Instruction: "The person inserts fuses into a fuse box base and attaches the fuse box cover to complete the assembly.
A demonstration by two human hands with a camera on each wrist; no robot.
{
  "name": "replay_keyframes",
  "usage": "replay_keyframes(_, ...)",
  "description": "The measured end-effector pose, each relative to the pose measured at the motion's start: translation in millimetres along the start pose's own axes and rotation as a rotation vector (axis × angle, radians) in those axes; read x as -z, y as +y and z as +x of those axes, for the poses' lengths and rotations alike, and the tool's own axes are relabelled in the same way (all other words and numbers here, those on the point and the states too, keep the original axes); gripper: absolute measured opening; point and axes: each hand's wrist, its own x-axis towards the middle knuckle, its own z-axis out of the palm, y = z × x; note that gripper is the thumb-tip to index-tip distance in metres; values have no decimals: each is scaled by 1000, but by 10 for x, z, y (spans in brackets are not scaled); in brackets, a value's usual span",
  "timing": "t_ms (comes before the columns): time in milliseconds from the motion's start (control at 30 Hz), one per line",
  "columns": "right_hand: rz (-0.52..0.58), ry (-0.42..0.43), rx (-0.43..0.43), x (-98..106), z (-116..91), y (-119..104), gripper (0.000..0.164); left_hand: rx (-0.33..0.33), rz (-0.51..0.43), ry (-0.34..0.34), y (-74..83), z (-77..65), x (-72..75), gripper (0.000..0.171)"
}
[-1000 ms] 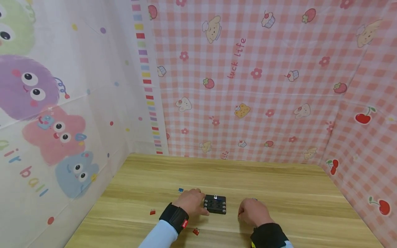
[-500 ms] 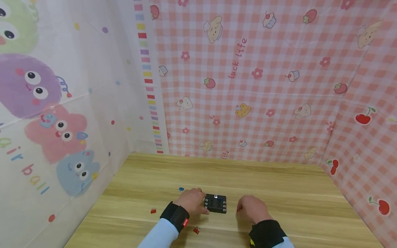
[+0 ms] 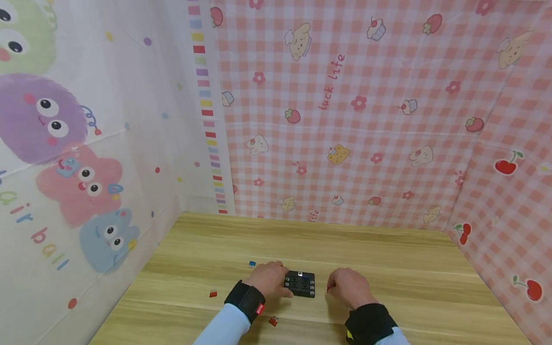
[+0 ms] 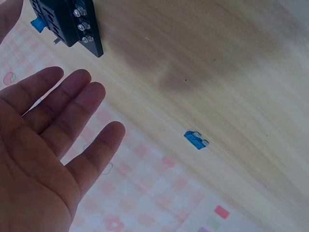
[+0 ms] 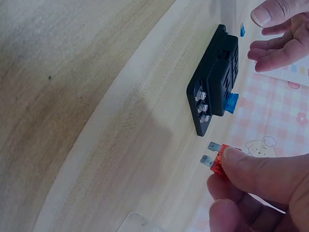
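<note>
A black fuse block (image 3: 302,287) with metal screw terminals along its sides lies on the wooden table. One blue blade fuse (image 5: 231,103) stands plugged into it. My right hand (image 3: 350,288) is just right of the block, pinching a red blade fuse (image 5: 219,159) between thumb and index finger. Its two metal prongs point out from the fingertips. At the block's left side is my left hand (image 3: 268,280), its fingers loosely extended and nothing in its palm (image 4: 29,179). Beyond the left hand lies a loose blue blade fuse (image 4: 195,140).
Two red blade fuses lie on the table, one red fuse (image 3: 213,293) left of my left wrist and another red fuse (image 3: 273,321) nearer the front. A clear plastic piece (image 5: 140,223) shows at the right wrist view's lower edge. Printed cloths (image 3: 345,120) enclose the table.
My right hand has shifted slightly left and away from me, closer to the fuse block, with the red blade fuse pinched throughout. The left hand has stayed beside the block.
</note>
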Motion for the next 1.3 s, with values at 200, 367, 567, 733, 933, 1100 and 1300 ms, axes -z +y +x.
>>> replay_keyframes(200, -18, 34, 15, -19, 24, 4, 12, -5, -3, 3, 4, -2, -1, 61)
replay_keyframes(367, -24, 44, 34, -14, 31, -3, 13, -13, -4, 2, 5, 13, -4, 61)
replay_keyframes(567, -39, 62, 65, 3, 34, -13, 13, -26, 9, 15, 10, 16, -3, 61)
replay_keyframes(733, -39, 70, 73, 17, 47, -32, 13, -34, 15, 20, 3, 24, -10, 61)
replay_keyframes(933, -25, 39, 51, 35, 64, -64, 12, -42, 16, 14, -5, 41, -20, 60)
replay_keyframes(1100, -15, 24, 45, 29, 84, -60, 12, -44, 9, 10, -3, 49, -25, 58)
replay_keyframes(1300, -25, 7, 31, 13, 127, -77, 11, -47, -4, 5, 1, 65, -44, 57)
